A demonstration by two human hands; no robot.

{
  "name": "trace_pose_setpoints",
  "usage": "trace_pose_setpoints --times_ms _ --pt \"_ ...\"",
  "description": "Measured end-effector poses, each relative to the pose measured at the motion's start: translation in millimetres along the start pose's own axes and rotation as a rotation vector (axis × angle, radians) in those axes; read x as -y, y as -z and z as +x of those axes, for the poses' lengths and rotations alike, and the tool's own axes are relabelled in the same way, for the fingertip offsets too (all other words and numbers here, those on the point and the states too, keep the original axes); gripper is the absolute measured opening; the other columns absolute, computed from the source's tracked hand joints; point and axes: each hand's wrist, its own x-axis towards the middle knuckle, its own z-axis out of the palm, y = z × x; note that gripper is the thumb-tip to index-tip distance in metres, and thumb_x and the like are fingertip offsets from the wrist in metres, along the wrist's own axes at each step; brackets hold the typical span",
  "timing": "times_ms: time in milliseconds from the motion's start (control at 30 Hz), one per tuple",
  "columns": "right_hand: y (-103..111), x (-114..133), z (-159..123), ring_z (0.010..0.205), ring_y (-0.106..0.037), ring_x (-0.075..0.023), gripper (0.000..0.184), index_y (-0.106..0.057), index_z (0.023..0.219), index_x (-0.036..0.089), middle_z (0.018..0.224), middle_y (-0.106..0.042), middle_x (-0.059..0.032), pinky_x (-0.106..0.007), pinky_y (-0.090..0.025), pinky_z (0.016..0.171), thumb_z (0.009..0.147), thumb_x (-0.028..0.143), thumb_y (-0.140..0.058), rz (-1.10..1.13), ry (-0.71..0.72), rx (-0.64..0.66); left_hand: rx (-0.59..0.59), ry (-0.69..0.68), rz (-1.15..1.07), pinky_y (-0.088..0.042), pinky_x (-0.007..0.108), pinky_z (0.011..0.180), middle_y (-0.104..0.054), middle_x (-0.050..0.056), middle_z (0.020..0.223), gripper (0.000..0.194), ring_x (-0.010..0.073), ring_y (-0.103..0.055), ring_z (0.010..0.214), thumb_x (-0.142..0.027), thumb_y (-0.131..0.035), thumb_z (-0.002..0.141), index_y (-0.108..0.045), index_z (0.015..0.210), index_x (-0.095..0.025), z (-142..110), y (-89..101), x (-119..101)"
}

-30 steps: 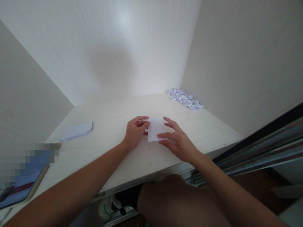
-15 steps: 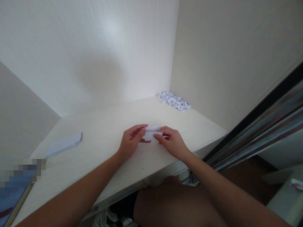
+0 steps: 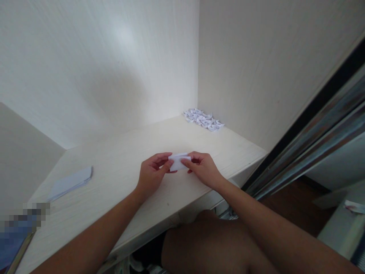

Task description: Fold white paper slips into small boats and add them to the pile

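A small folded piece of white paper [image 3: 178, 164] is held just above the white tabletop, its two layers lying almost over each other. My left hand [image 3: 152, 171] pinches the left end, thumb in front and fingers behind. At the right end my right hand [image 3: 203, 167] grips it the same way, with the thumb pressed on the front face. The fingers behind the paper are partly hidden.
A pile of small folded white papers [image 3: 203, 120] lies in the back right corner. To the left rests a stack of white paper sheets [image 3: 71, 183]. White panels rise behind and beside the tabletop [image 3: 119, 152]. A dark-edged metal frame [image 3: 308, 144] runs along the right.
The paper's two layers have come closer together, and my left thumb now presses on its front. The whole view has shifted slightly, as the camera turned.
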Motion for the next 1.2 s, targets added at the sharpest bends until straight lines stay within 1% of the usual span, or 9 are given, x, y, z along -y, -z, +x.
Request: trace_pose_setpoints --times_ms 167,300,467,633,733,867,1067,1200 --pt "0.3 0.4 -0.6 0.061 -0.06 -0.0155 0.029 -0.073 0.078 0.016 0.071 -0.068 -0.0034 -0.028 -0.053 0.057 0.083 0.045 -0.07 -0.013 0.004 -0.007 -0.001 0.015 0.0 -0.071 0.036 0.063 -0.08 0.007 0.087 0.043 0.0222 -0.077 0.078 -0.04 -0.09 0.069 -0.076 0.099 -0.012 -1.4 0.5 -0.6" --pt "-0.6 2.4 -1.9 0.06 -0.059 -0.0145 0.029 -0.071 0.072 0.017 0.068 -0.066 -0.0023 -0.027 -0.051 0.056 0.083 0.044 -0.071 -0.01 0.01 -0.019 -0.001 0.027 0.009 -0.071 0.037 0.062 -0.08 0.007 0.084 0.042 0.0223 -0.077 0.075 -0.04 -0.09 0.069 -0.076 0.097 -0.012 -2.1 -0.8 -2.5" --pt "-1.4 3.5 -1.8 0.06 -0.06 -0.0146 0.029 -0.072 0.075 0.018 0.07 -0.069 -0.0027 -0.028 -0.053 0.055 0.081 0.046 -0.075 0.022 -0.005 -0.03 0.001 0.04 0.021 -0.071 0.038 0.061 -0.079 0.007 0.081 0.041 0.0217 -0.076 0.071 -0.04 -0.09 0.068 -0.076 0.094 -0.012 -2.2 -1.6 -4.5" --pt "0.7 2.7 -2.2 0.06 -0.063 -0.0148 0.035 -0.074 0.083 0.018 0.07 -0.071 -0.0022 -0.028 -0.056 0.054 0.077 0.052 -0.078 0.083 -0.023 -0.057 -0.004 0.052 0.03 -0.071 0.042 0.063 -0.079 0.007 0.082 0.044 0.0242 -0.077 0.074 -0.044 -0.09 0.068 -0.076 0.094 -0.012 -1.7 -1.5 -4.8" --pt "2.2 3.4 -2.7 0.06 -0.063 -0.0143 0.036 -0.073 0.08 0.017 0.07 -0.071 -0.0025 -0.028 -0.056 0.053 0.075 0.053 -0.08 0.111 -0.023 -0.068 0.001 0.059 0.03 -0.072 0.043 0.063 -0.08 0.008 0.083 0.046 0.0252 -0.077 0.076 -0.046 -0.09 0.067 -0.076 0.095 -0.012 -1.8 -1.2 -4.3" --pt "3.2 4.6 -2.8 0.06 -0.061 -0.0129 0.035 -0.073 0.075 0.017 0.072 -0.071 -0.003 -0.026 -0.055 0.053 0.074 0.05 -0.08 0.127 -0.014 -0.069 0.016 0.069 0.023 -0.071 0.042 0.061 -0.08 0.008 0.085 0.046 0.0253 -0.077 0.075 -0.045 -0.09 0.067 -0.076 0.095 -0.012 -2.2 -0.4 -3.7" --pt "3.0 4.2 -2.1 0.057 -0.059 -0.0125 0.035 -0.073 0.075 0.017 0.069 -0.07 -0.0028 -0.026 -0.053 0.051 0.074 0.051 -0.08 0.121 -0.018 -0.083 0.029 0.07 0.011 -0.071 0.038 0.059 -0.08 0.008 0.084 0.043 0.0236 -0.077 0.074 -0.043 -0.09 0.069 -0.075 0.095 -0.012 -2.7 0.6 -4.3" --pt "2.4 4.5 -2.4 0.057 -0.058 -0.0125 0.034 -0.073 0.075 0.017 0.068 -0.069 -0.0025 -0.026 -0.053 0.051 0.075 0.05 -0.08 0.117 -0.024 -0.075 0.029 0.067 0.013 -0.071 0.039 0.06 -0.08 0.007 0.085 0.043 0.024 -0.077 0.076 -0.044 -0.09 0.069 -0.075 0.095 -0.013 -3.1 0.3 -4.7"
